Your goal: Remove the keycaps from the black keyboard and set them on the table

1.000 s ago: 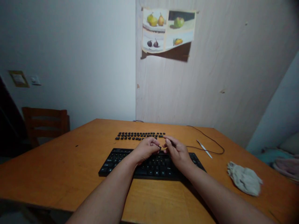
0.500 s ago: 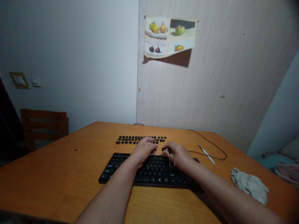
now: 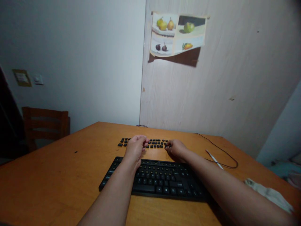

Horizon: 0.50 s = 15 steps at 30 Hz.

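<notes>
My left hand [image 3: 136,147] hovers over the rows of loose black keycaps [image 3: 154,143], its thumb and fingertips curled together. Whatever may be between them is too small or hidden to make out. My right hand [image 3: 176,149] is at the right end of the rows, fingers pointing down and closed on a dark keycap [image 3: 167,146] at the table surface. Under both forearms lies a black keyboard [image 3: 150,188], its upper rows showing bare key stems and its lower rows still capped. My left hand covers part of the keycap rows.
A white pen-like stick [image 3: 214,159] and a thin dark cable [image 3: 219,147] lie on the wooden table [image 3: 58,182] to the right. Crumpled pale gloves or cloth [image 3: 268,194] sit by my right forearm. A tiny dark piece [image 3: 76,152] lies far left; a chair [image 3: 45,124] stands behind.
My right hand has moved forward from above the keyboard to the keycap rows, lowering the keycap it held. My left hand has shifted left over the rows. The view has turned slightly left.
</notes>
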{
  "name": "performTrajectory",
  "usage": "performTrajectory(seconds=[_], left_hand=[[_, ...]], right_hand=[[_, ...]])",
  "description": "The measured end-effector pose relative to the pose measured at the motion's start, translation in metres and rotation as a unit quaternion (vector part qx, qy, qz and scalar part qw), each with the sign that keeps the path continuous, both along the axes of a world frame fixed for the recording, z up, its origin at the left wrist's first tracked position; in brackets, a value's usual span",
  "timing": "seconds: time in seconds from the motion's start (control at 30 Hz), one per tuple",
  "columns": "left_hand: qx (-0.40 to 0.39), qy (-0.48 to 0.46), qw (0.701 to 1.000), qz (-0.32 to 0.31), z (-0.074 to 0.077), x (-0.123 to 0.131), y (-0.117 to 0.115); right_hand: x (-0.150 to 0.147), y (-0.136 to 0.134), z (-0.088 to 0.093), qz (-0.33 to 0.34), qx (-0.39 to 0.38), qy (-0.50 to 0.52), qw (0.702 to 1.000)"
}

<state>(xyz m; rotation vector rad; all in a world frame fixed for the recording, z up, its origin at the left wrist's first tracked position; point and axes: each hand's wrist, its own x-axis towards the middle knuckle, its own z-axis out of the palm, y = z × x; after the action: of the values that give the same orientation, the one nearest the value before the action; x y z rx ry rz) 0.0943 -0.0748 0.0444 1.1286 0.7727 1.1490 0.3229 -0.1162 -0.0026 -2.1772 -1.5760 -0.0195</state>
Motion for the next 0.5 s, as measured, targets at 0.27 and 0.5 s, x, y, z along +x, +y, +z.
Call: performTrajectory(seconds=[0.27,0.5], left_hand=[[0.012,-0.002,1.000,-0.001,-0.0027,0.0010,0.0018],[0.009,0.007,1.000,0.002,-0.0013,0.0005,0.0007]], right_hand=[[0.0031,0.0120,-0.0025,-0.001,-0.016,-0.017,1.000],[0.0006,0.0061,0.0027,0.013,-0.009,-0.003,1.000]])
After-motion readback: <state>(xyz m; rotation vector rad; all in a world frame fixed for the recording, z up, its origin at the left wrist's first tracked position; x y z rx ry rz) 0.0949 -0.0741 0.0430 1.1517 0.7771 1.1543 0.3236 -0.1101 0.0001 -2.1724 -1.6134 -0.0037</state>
